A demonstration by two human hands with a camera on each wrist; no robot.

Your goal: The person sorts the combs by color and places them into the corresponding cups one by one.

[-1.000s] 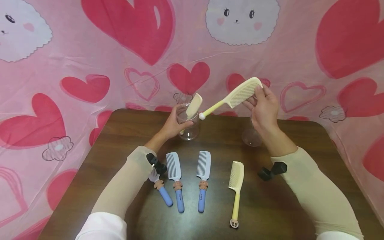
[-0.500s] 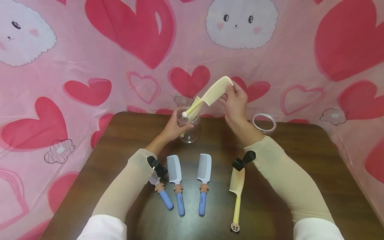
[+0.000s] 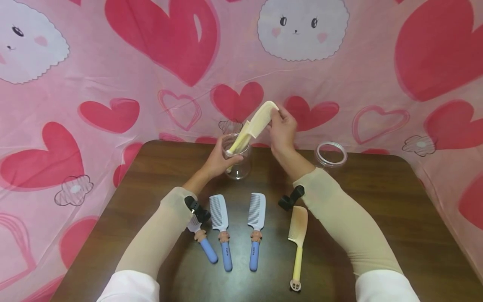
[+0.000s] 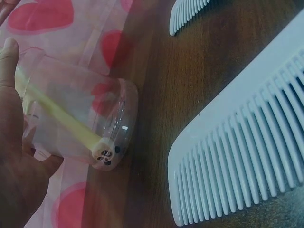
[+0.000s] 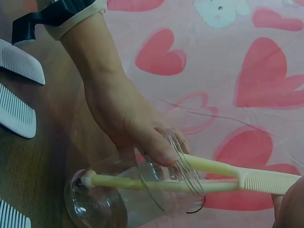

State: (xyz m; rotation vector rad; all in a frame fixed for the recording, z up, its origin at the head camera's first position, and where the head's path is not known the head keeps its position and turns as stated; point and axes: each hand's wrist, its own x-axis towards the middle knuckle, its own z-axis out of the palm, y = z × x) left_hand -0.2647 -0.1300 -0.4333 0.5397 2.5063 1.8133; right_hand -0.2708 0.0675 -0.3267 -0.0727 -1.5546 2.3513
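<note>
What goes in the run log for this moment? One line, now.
left hand: holds clear cup | right hand: lowering yellow comb handle-first into cup | cup: one yellow comb inside

From my remote seat I see two bare hands, the left hand (image 3: 218, 160) and the right hand (image 3: 282, 131), coming out of close-fitting beige sleeves (image 3: 351, 228) that run smooth from wrist to upper arm. Past the elbows a looser white garment (image 3: 128, 287) shows at the bottom edge on both sides. Each wrist carries a small black mount (image 3: 197, 207) strapped over the sleeve cuff (the right one (image 3: 290, 198) looks like a clip with a short black strap).
</note>
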